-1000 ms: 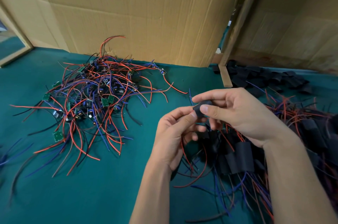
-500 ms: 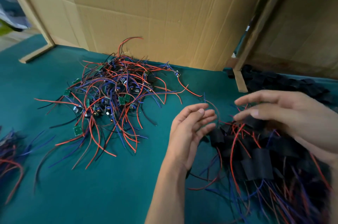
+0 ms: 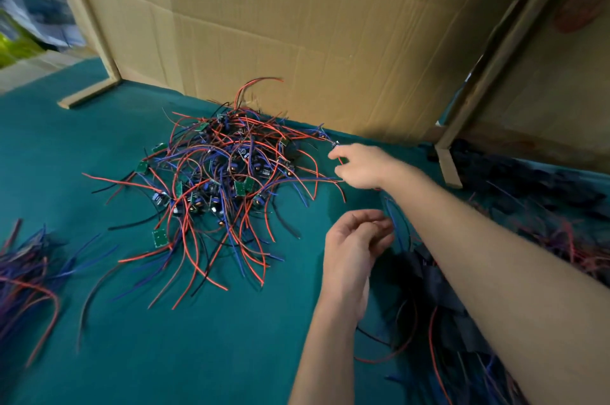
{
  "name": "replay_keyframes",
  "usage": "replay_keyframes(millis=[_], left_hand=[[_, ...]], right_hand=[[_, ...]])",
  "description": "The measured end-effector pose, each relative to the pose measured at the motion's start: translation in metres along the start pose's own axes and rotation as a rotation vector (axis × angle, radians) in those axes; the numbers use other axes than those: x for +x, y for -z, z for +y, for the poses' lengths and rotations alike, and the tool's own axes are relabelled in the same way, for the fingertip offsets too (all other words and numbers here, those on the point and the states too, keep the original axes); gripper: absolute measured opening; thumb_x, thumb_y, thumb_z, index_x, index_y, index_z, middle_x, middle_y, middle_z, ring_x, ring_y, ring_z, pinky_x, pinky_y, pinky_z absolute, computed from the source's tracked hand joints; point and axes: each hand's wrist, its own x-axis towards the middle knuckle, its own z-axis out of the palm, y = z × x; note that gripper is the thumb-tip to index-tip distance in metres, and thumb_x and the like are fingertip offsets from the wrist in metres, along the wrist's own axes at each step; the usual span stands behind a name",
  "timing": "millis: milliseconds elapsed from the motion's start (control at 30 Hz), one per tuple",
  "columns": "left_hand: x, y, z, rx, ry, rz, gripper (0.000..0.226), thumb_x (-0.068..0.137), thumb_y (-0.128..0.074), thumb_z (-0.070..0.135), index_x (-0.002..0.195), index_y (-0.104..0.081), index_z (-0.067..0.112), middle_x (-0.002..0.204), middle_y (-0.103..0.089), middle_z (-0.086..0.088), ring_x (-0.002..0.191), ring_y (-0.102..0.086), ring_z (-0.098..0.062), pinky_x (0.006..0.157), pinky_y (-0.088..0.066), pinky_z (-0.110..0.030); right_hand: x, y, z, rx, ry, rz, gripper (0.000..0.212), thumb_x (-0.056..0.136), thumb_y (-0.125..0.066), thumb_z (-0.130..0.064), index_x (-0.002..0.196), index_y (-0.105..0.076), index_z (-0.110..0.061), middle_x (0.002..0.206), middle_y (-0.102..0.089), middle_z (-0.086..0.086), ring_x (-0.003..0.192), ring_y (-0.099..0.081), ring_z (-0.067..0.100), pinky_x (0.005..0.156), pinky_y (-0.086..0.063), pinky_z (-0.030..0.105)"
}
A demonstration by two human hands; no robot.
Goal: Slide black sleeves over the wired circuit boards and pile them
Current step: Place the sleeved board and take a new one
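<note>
A tangled pile of bare wired circuit boards [image 3: 227, 180], small green boards with red, blue and black leads, lies on the green cloth [image 3: 165, 355]. My right hand [image 3: 363, 166] reaches across to the pile's right edge, forefinger and thumb apart around a small board [image 3: 335, 143] at the end of a red lead. Nothing is held in it. My left hand [image 3: 355, 246] hovers nearer to me with loosely curled fingers and holds nothing. Under my right forearm lies the blurred heap of boards in black sleeves [image 3: 439, 285].
Loose black sleeves [image 3: 521, 176] lie at the back right behind a wooden strip [image 3: 449, 168]. Cardboard walls [image 3: 297, 41] close off the back. A second bundle of wires [image 3: 26, 275] lies at the left edge.
My right hand let go of the sleeved board onto the right heap and swung left and forward to the bare-board pile. My left hand opened and drew back. The view turned left.
</note>
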Motion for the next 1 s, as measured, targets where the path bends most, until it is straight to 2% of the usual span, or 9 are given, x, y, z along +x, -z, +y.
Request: replay_keyframes(millis=[67, 167, 300, 500, 567, 667, 800, 900, 1000], left_hand=[[0.0, 0.002, 0.001, -0.024, 0.015, -0.011, 0.023, 0.092, -0.047, -0.011, 0.091, -0.064, 0.003, 0.087, -0.068, -0.016, 0.084, -0.067, -0.021, 0.081, -0.057, -0.028], [0.0, 0.003, 0.003, -0.047, 0.021, -0.003, 0.022, 0.092, -0.047, -0.011, 0.094, -0.064, 0.002, 0.088, -0.067, -0.019, 0.083, -0.067, -0.023, 0.079, -0.058, -0.028], [-0.001, 0.003, 0.005, -0.066, 0.032, -0.006, 0.021, 0.092, -0.047, -0.011, 0.095, -0.064, 0.002, 0.087, -0.068, -0.019, 0.082, -0.069, -0.024, 0.078, -0.059, -0.029], [0.001, 0.005, 0.005, -0.106, 0.049, 0.016, 0.021, 0.096, -0.045, -0.008, 0.1, -0.064, -0.001, 0.095, -0.072, -0.022, 0.091, -0.072, -0.029, 0.081, -0.061, -0.032], [0.001, 0.005, 0.004, -0.127, 0.052, 0.008, 0.019, 0.099, -0.048, -0.001, 0.107, -0.065, -0.001, 0.105, -0.073, -0.024, 0.099, -0.072, -0.031, 0.084, -0.06, -0.033], [0.002, 0.005, 0.005, -0.178, 0.077, -0.009, 0.025, 0.103, -0.05, 0.021, 0.115, -0.06, 0.001, 0.115, -0.071, -0.023, 0.104, -0.071, -0.033, 0.086, -0.06, -0.036], [0.004, 0.005, 0.005, -0.19, 0.104, -0.041, 0.028, 0.105, -0.044, 0.029, 0.103, -0.059, 0.006, 0.093, -0.073, -0.016, 0.073, -0.073, -0.021, 0.067, -0.06, -0.029], [0.004, 0.008, 0.004, -0.141, 0.064, -0.057, 0.023, 0.102, -0.049, 0.018, 0.105, -0.065, 0.002, 0.08, -0.072, -0.01, 0.065, -0.07, -0.016, 0.061, -0.058, -0.023], [0.005, 0.011, 0.005, -0.109, 0.05, -0.106, 0.022, 0.097, -0.054, 0.012, 0.109, -0.066, -0.002, 0.081, -0.07, -0.01, 0.065, -0.069, -0.018, 0.067, -0.058, -0.027]], right_hand=[[0.012, -0.013, 0.008, -0.064, -0.054, -0.018, 0.038, 0.101, -0.045, -0.014, 0.135, -0.062, -0.012, 0.146, -0.056, 0.013, 0.13, -0.052, 0.034, 0.104, -0.045, 0.034], [0.009, -0.02, 0.015, -0.037, -0.1, 0.087, 0.029, 0.098, -0.046, -0.009, 0.112, -0.071, -0.005, 0.121, -0.068, 0.019, 0.105, -0.059, 0.034, 0.088, -0.049, 0.031], [-0.002, -0.008, 0.02, 0.041, -0.122, 0.129, 0.029, 0.098, -0.051, -0.01, 0.116, -0.073, -0.003, 0.115, -0.07, 0.017, 0.11, -0.063, 0.034, 0.088, -0.049, 0.03], [-0.045, 0.063, 0.043, 0.624, -0.147, 0.195, 0.009, 0.096, -0.063, -0.005, 0.093, -0.071, -0.004, 0.101, -0.073, 0.019, 0.103, -0.073, 0.029, 0.084, -0.06, 0.037], [-0.078, 0.077, 0.048, 0.776, -0.133, 0.131, 0.009, 0.096, -0.065, -0.006, 0.096, -0.071, 0.001, 0.093, -0.071, 0.019, 0.105, -0.074, 0.031, 0.078, -0.063, 0.032], [-0.134, 0.057, 0.053, 0.905, -0.061, -0.12, 0.019, 0.096, -0.064, -0.007, 0.106, -0.072, 0.007, 0.108, -0.068, 0.035, 0.105, -0.074, 0.028, 0.076, -0.063, 0.028], [-0.183, 0.009, 0.044, 0.809, 0.028, -0.392, 0.014, 0.096, -0.065, -0.003, 0.107, -0.074, -0.001, 0.109, -0.075, 0.018, 0.103, -0.073, 0.025, 0.09, -0.059, 0.037], [-0.19, 0.009, 0.045, 0.659, 0.067, -0.497, 0.028, 0.095, -0.07, -0.012, 0.122, -0.069, -0.02, 0.108, -0.075, -0.012, 0.084, -0.069, 0.002, 0.078, -0.057, 0.021], [-0.172, 0.041, 0.066, 0.457, 0.135, -0.406, 0.024, 0.096, -0.071, -0.017, 0.118, -0.072, -0.026, 0.111, -0.074, -0.005, 0.079, -0.068, -0.005, 0.072, -0.057, 0.022]])
